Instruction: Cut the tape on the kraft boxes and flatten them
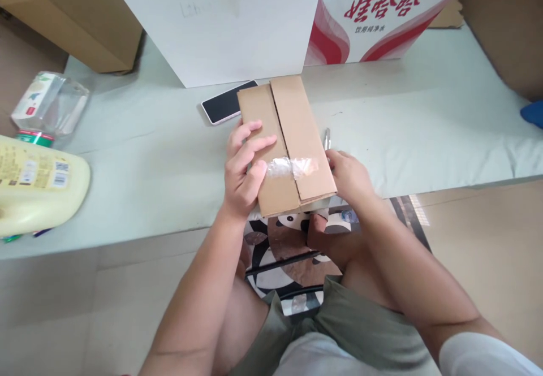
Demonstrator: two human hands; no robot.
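Note:
A small brown cardboard box (pixel 292 121) lies on the pale mat, its two top flaps closed and a strip of clear tape (pixel 292 167) stuck across the seam near my end. My left hand (pixel 242 172) grips the box's left side, fingers pressing on the top flap and on the tape's left end. My right hand (pixel 348 175) holds the box's right side near the corner, fingers curled against the wall. A thin metal tool (pixel 327 137) lies just beyond my right hand, beside the box.
A phone (pixel 224 103) lies face up behind the box. A large white carton (pixel 220 20) and a red-and-white printed carton (pixel 373 14) stand at the back. A yellow jug (pixel 38 186) and a clear plastic bottle (pixel 48 104) lie at the left. Brown cartons fill both far corners.

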